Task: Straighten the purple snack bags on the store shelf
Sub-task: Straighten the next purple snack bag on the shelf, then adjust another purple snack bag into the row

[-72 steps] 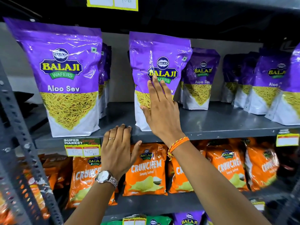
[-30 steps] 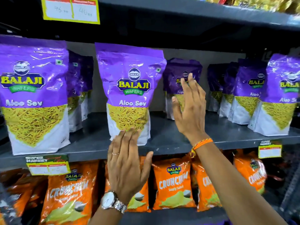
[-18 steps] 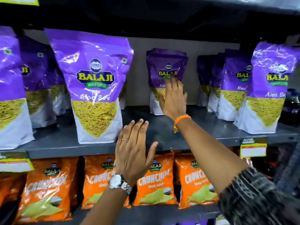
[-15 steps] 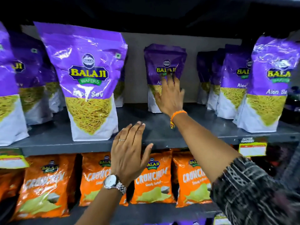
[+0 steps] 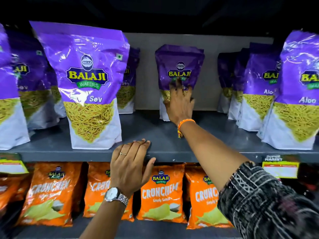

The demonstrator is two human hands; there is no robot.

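1. The right hand (image 5: 179, 104) reaches deep into the shelf (image 5: 165, 135), palm and spread fingers (image 5: 173, 85) laid flat on the front of the rear purple bag (image 5: 179, 66). They press on it rather than wrap round it. This bag stands upright near the back wall, well behind the front row.
2. To do this step well, I judge the bag should be drawn forward by its lower half, base kept flat, until it lines up with the front purple bag (image 5: 89, 83) to its left. Pushing high up would likely tip it backward.
3. The left hand (image 5: 131, 168) rests open on the shelf's front lip, fingers over the edge, holding nothing; it looks like a brace.
4. The bag is light and crinkly, so it may slide or twist; square its face to the aisle.
5. More purple bags (image 5: 255, 94) crowd the right side, some angled. Orange bags (image 5: 162, 192) fill the shelf below. Nothing blocks the path forward.
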